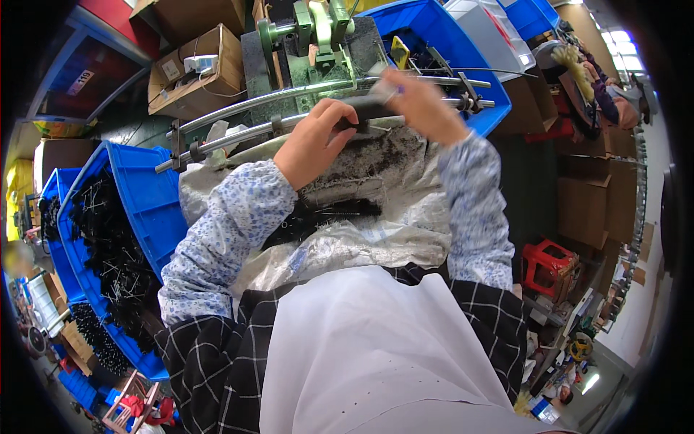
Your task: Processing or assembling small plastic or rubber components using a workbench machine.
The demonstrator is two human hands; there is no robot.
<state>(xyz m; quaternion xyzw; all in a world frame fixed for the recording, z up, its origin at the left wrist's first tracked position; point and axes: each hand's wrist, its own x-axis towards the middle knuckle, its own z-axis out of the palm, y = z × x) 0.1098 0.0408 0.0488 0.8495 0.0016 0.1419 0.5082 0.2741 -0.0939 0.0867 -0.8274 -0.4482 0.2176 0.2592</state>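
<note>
My left hand (318, 141) is over the near side of the machine, fingers curled and thumb tip close to the index finger. Something dark shows between them, too small to name. A dark roller-like bar (372, 108) lies just past its fingertips. To the right, my right hand (423, 105) is smeared by motion above the metal rails (293, 121). A blurred whitish patch (383, 90) shows at its fingers, and I cannot tell what it is. Below both hands, a dirty whitish cloth (347, 249) spreads across my lap, strewn with black bits and thin dark strands (340, 211).
A green machine (322, 36) stands beyond the rails. On the left, a blue bin (155, 195) holds black bristly pieces with thin wires (112, 242). Another blue bin (463, 43) stands back right. There is a cardboard box (195, 76) back left and a red stool (547, 267) at right.
</note>
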